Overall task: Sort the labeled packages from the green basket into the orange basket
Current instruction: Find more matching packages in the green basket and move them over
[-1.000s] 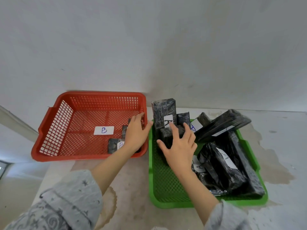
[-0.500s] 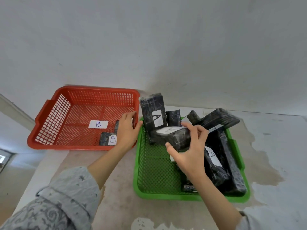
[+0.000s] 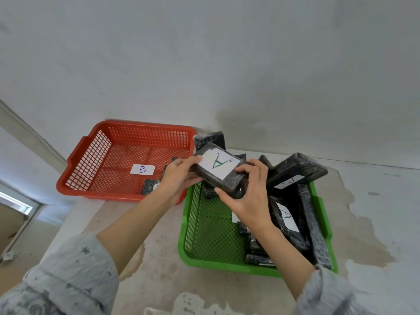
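Observation:
A black wrapped package with a white label marked A [image 3: 218, 167] is held up over the far left corner of the green basket [image 3: 204, 226]. My left hand [image 3: 179, 178] grips its left end and my right hand [image 3: 247, 196] grips its right end. Several other black packages [image 3: 293, 221] lie piled in the right half of the green basket, some showing A labels. The orange basket [image 3: 109, 155] stands to the left with a B label [image 3: 142, 169] on its floor and a small black package [image 3: 150, 186] near its front right corner.
Both baskets sit on a stained pale table [image 3: 159, 258] against a white wall [image 3: 204, 64]. The table's left edge drops off beside the orange basket. The left half of the green basket shows bare mesh.
My right hand lifted the A package out of the green basket and turned its label up. My left hand left the orange basket and took hold of the package's left end.

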